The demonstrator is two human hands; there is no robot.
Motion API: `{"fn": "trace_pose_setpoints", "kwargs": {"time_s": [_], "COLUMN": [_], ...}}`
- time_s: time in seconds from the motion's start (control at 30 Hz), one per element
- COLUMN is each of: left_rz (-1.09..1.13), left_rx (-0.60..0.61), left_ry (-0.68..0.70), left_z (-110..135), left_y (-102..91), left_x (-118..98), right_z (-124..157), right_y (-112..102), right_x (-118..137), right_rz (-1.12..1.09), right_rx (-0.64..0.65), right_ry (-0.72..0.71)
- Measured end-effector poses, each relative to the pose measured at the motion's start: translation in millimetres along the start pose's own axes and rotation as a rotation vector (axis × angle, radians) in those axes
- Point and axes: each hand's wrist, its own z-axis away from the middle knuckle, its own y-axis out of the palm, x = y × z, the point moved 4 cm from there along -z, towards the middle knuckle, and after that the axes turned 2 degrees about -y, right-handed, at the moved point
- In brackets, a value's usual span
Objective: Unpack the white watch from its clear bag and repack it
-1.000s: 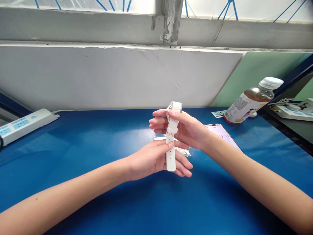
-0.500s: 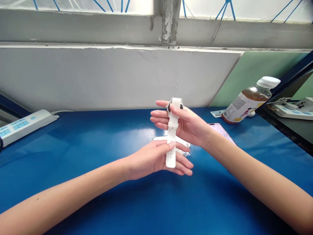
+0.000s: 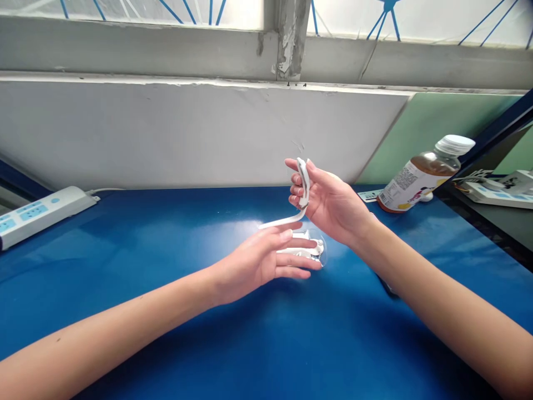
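A wristwatch with a white strap (image 3: 305, 186) is up off the table in my right hand (image 3: 333, 203), turned edge-on, with the fingers and thumb closed round it. Its loose strap end bends out to the left, above my left hand (image 3: 254, 261). That hand has its fingers stretched out and apart, with nothing gripped; whether it touches the strap I cannot tell. Behind its fingers lies a clear plastic packet (image 3: 320, 251) with white pieces inside, partly covered by them.
The blue table (image 3: 145, 233) meets a grey wall panel. To the right stands a drink bottle (image 3: 420, 178) with a white cap, beside a small card (image 3: 368, 194). A dark-edged phone (image 3: 387, 287) is mostly under my right forearm. Power strips (image 3: 45, 214) sit at both sides.
My right hand has turned the watch from strap-facing to edge-on and moved slightly right. My left hand has let go of the strap end, which now points left.
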Motion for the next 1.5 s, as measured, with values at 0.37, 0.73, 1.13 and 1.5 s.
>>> {"fn": "trace_pose_setpoints", "kwargs": {"time_s": [0.37, 0.73, 1.13, 1.5], "left_rz": [-0.191, -0.323, -0.226, -0.773], "left_rx": [-0.166, -0.097, -0.221, -0.449], "left_ry": [0.155, 0.023, 0.086, 0.436], "left_z": [-1, 0, 0, 5], "left_y": [-7.7, -4.0, -4.9, -24.7], "left_x": [-18, -5, -6, -28], "right_z": [15, 12, 15, 36], "right_y": [13, 18, 21, 17], "right_x": [-9, -23, -18, 3], "right_rz": [0.409, 0.068, 0.111, 0.900], "right_rx": [0.106, 0.308, 0.305, 0.259], "right_ry": [-0.114, 0.202, 0.127, -0.382]}}
